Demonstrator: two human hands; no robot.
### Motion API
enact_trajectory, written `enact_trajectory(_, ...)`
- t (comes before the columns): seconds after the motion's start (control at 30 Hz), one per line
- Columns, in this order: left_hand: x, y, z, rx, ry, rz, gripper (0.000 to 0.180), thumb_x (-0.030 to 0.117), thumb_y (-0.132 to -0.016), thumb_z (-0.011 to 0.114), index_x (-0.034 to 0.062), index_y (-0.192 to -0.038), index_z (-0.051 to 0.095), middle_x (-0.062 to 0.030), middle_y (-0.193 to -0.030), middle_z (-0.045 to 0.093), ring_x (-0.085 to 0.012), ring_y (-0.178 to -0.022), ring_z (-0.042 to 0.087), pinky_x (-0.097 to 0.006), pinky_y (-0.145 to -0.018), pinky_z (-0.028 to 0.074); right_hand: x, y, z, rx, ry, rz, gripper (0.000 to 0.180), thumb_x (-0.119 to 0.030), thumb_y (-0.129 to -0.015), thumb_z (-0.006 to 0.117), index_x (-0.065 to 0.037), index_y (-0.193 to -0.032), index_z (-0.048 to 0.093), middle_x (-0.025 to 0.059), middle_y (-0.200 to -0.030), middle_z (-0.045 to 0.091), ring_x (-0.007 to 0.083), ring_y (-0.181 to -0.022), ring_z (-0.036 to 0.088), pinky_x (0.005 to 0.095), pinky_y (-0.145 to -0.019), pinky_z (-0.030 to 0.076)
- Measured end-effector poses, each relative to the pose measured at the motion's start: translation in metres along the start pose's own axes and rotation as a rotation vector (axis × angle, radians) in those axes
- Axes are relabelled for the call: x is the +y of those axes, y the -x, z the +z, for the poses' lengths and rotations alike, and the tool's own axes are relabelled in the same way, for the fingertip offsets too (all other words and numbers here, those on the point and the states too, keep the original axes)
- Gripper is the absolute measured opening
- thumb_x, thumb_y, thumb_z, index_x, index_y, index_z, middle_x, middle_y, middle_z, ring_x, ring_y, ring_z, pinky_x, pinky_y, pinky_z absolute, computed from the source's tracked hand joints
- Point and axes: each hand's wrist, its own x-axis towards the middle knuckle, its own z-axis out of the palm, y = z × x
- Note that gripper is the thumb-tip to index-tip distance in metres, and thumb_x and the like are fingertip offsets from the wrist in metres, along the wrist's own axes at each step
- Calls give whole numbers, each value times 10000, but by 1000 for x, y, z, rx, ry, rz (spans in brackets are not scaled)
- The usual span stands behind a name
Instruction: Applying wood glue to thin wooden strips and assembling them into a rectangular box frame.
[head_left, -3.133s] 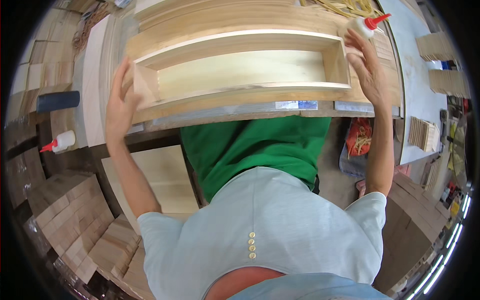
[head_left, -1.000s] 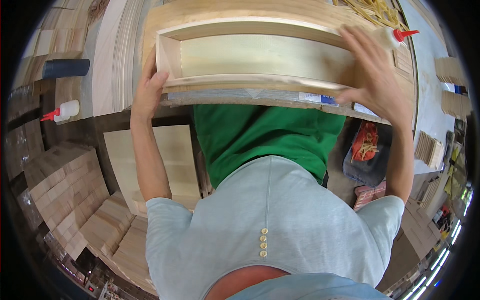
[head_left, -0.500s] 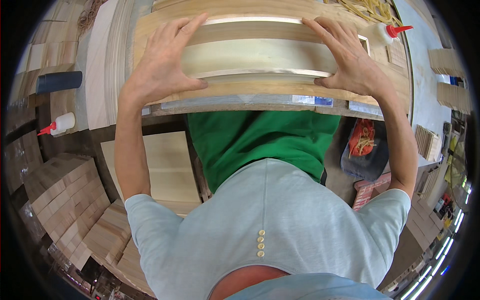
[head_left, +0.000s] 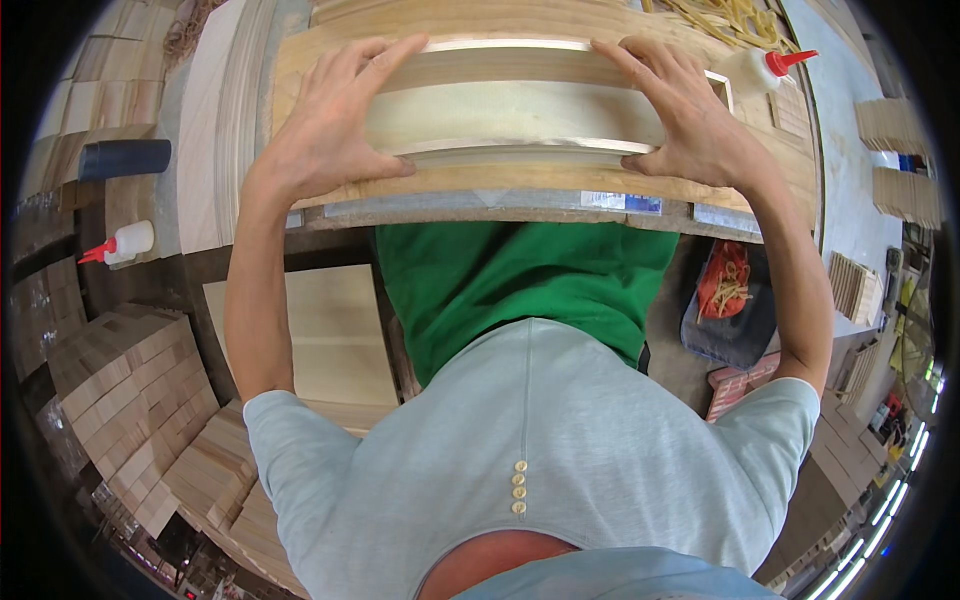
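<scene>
Wooden box [head_left: 515,108], long and shallow, open side up, lay lengthwise across a wooden board [head_left: 470,182] on the worktop [head_left: 480,214], directly ahead of the wearer. Both hands were on it, one toward each end. Left hand [head_left: 330,120]: fingers grasping across the box, tips over the far long wall, thumb at the near wall. Right hand [head_left: 695,120]: fingers grasping the same way, mirror-fashion, the box's right end corner showing just beyond the knuckles. Left end hidden behind the left hand. How hard either hand pressed, could not tell.

Near the right hand, a white bottle with red nozzle [head_left: 757,70] lay on its side, nozzle pointing right; yellow bands [head_left: 735,20] heaped just behind it. Left of the left hand, a stack of thin boards [head_left: 222,130]; farther left, a dark cylinder [head_left: 125,158] and a second red-nozzled bottle [head_left: 134,239], both lying down.

Below worktop level: a pale panel [head_left: 335,335] at the left, stacked wood blocks [head_left: 140,400] farther out; at the right, a red bag [head_left: 722,285] in a dark bin [head_left: 735,345].
</scene>
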Motion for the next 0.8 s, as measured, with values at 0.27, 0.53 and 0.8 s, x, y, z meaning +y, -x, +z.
enact_trajectory(0.27,-6,11,2,53,18,41,1021,382,-600,836,223,-1476,337,-126,-1480,341,-349,-1374,290,-459,-1135,257,12,2,-3,-29,-5,-21,981,-356,-664,800,-190,-1491,299,150,-1432,385,359,-1261,405,462,-1073,351)
enact_trajectory(0.53,-4,22,14,123,-141,96,531,510,-767,680,187,-1188,675,-145,-1509,333,-370,-1397,255,-496,-1153,180,34,-17,6,78,-33,228,317,-287,-922,579,-94,-1168,626,156,-912,680,347,-866,638,422,-761,487)
enact_trajectory(0.8,2,24,14,131,-126,62,409,456,-780,692,141,-1039,724,-125,-1527,324,-365,-1411,241,-486,-1145,167,32,-17,8,103,35,218,258,-265,-931,562,-76,-1072,666,165,-872,674,351,-818,641,427,-726,489)
